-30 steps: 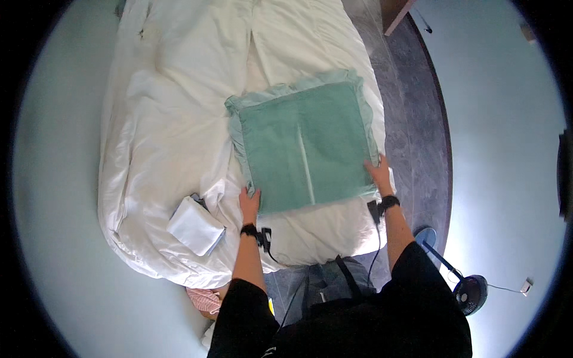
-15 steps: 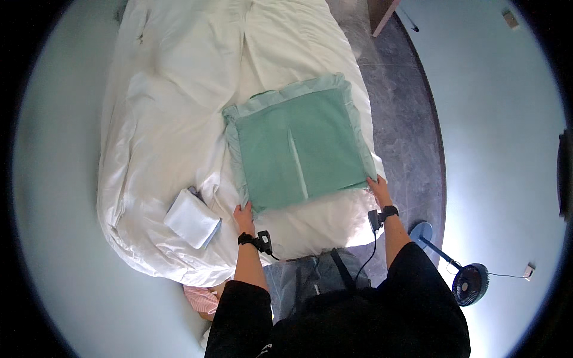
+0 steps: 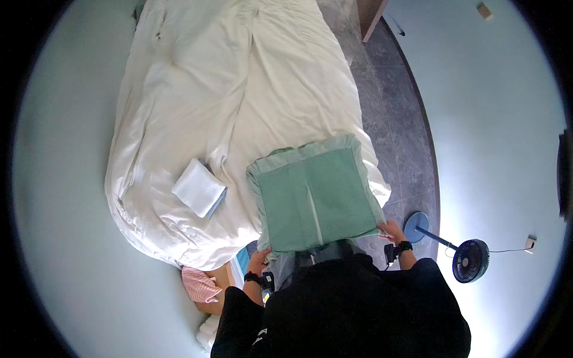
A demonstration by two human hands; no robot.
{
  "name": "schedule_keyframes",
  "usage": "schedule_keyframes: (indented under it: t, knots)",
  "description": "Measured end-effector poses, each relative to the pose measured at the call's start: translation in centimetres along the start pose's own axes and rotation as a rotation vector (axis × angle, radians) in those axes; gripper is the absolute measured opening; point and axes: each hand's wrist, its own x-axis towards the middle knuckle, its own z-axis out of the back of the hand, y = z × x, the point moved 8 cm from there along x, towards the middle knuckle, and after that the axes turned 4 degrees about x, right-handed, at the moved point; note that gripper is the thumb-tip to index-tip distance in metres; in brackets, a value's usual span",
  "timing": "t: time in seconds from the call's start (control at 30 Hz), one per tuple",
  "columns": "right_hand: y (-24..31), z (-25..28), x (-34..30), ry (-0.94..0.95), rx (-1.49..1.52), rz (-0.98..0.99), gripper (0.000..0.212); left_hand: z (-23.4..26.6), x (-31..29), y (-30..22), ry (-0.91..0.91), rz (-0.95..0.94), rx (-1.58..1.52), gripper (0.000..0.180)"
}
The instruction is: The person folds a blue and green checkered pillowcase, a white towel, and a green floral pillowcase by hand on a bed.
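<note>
A green pillowcase (image 3: 280, 209) with a pale ruffled border lies flat, its far part on the white bedding (image 3: 197, 107) and its near part off the bed's near edge, close to my body. A long slit runs down its middle, showing a white strip. My left hand (image 3: 258, 261) is closed on its near left corner. At the near right corner, my right hand (image 3: 391, 231) pinches the border. Both wrists carry a black strap with a small device. To the left of the pillowcase, a folded white cloth (image 3: 197, 188) with a grey-blue underside rests on the bed.
A standing fan (image 3: 470, 261) with a round base is on the grey floor (image 3: 394, 131) to my right, its cord running to a wall socket. Pink striped cloth (image 3: 200, 285) lies on a wooden surface at the lower left. A wooden furniture edge (image 3: 371, 21) stands far right.
Both hands have drawn the pillowcase toward my body, so its near edge now hangs past the bed's edge. The view has shifted slightly.
</note>
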Motion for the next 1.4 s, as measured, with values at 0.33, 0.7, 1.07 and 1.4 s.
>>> schedule_keyframes:
  t: [0.33, 0.7, 1.07, 1.4]
  knots:
    - [8.2, 0.4, -0.9, -0.136, -0.008, 0.077, 0.028, 2.6, 0.6, -5.6, -0.006, -0.431, -0.018, 0.024]
    - [17.1, -1.7, -3.0, -0.164, 0.058, 0.332, 0.03, -1.4, -3.1, -12.9, 0.094, -0.27, -0.399, 0.024]
    - [24.9, -3.9, -17.0, -0.044, 0.261, 0.826, 0.025, -1.3, -17.8, -20.7, 0.047, -0.781, -0.385, 0.03]
    - [41.0, -16.1, -36.4, 0.133, -0.294, 1.275, 0.04, -9.8, -42.4, -35.0, 0.036, -1.562, 0.387, 0.029]
